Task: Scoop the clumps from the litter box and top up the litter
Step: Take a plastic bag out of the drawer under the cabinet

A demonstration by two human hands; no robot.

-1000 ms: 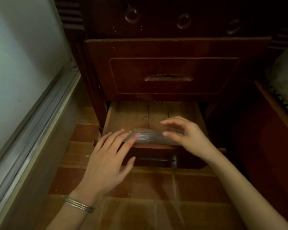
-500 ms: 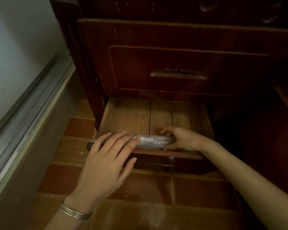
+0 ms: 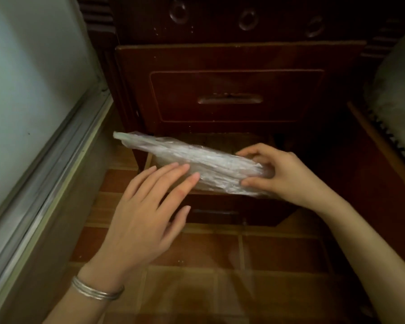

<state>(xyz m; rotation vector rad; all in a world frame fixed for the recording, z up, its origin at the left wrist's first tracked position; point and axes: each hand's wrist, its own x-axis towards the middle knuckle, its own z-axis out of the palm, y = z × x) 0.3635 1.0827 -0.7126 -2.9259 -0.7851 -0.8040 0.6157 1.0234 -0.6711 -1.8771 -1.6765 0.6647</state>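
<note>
clear plastic bag bundle (image 3: pixel 197 160) held above the open bottom drawer (image 3: pixel 232 206), tilted, left end up toward the wall (image 3: pixel 33 90). right hand (image 3: pixel 283 176) pinches its right end between thumb and curled fingers; left hand (image 3: pixel 145 213) straight-fingered, fingertips just touching the bundle's near edge

This is looking like a room in somebody's home, maybe a bedroom. A big dark wooden cabinet (image 3: pixel 236 57) is standing at the back, with round rings (image 3: pixel 247 19) carved near the top and a drawer (image 3: pixel 278 108) with a long handle (image 3: pixel 229 99). The bottom drawer (image 3: pixel 239 137) is hanging open and showing plain wood inside. Reddish-brown floor tiles (image 3: pixel 278 249) are running under it. A pale wall (image 3: pixel 33 78) with a metal rail (image 3: pixel 56 164) along its bottom is sitting on the left. On the right, something soft and white (image 3: pixel 398 90) is lying on a wooden ledge (image 3: pixel 379 146), like bedding.
</note>
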